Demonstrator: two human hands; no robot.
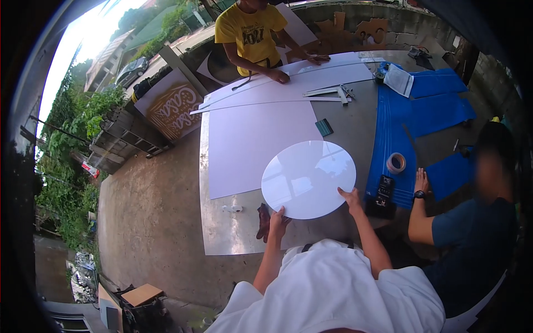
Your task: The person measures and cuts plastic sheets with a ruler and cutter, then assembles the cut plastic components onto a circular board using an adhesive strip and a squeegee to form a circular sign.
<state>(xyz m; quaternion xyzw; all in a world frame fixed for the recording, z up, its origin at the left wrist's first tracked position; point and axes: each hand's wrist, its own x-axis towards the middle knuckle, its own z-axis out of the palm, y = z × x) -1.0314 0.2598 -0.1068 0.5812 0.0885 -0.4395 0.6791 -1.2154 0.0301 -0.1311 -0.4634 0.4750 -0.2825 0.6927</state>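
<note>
A glossy white oval panel (308, 179) is held above the near part of the metal table (225, 222). My left hand (278, 221) grips its lower left edge, thumb on top and fingers mostly underneath. At the lower right edge my right hand (351, 200) holds it the same way. Beyond the panel lies a large white sheet (255, 139). A green pad (324, 127) rests just past the oval's far edge. Beside my left hand is a dark reddish cloth-like item (263, 222).
A person in a yellow shirt (252, 36) leans over the far side, hands near a long metal ruler (250, 104). At the right, another person's hand (421, 182) rests by blue sheets (397, 133), a round container (396, 163) and a black case (384, 190).
</note>
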